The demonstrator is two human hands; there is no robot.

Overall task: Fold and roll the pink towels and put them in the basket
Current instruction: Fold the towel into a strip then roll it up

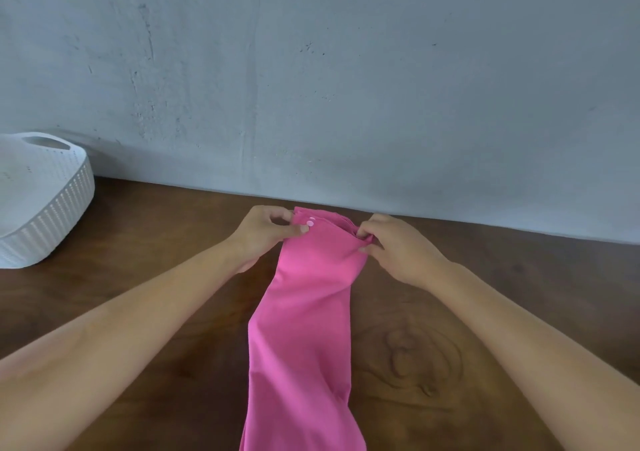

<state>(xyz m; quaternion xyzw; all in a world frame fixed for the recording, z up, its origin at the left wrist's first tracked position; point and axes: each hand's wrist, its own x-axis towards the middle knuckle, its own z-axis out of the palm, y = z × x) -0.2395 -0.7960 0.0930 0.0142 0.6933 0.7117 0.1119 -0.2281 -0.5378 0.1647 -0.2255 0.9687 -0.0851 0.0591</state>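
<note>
Your towel (301,312) lengthwise on the bench (138,294) before you, your left hand (263,234) and right hand (401,253) at its far end, basket (52,208) far left.

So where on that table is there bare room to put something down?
Bare wood lies between the basket and the left hand, and along the wall right of the right hand. A smaller patch sits between the towel and the right forearm. It is crowded at the towel's far end, where both hands pinch it.
</note>
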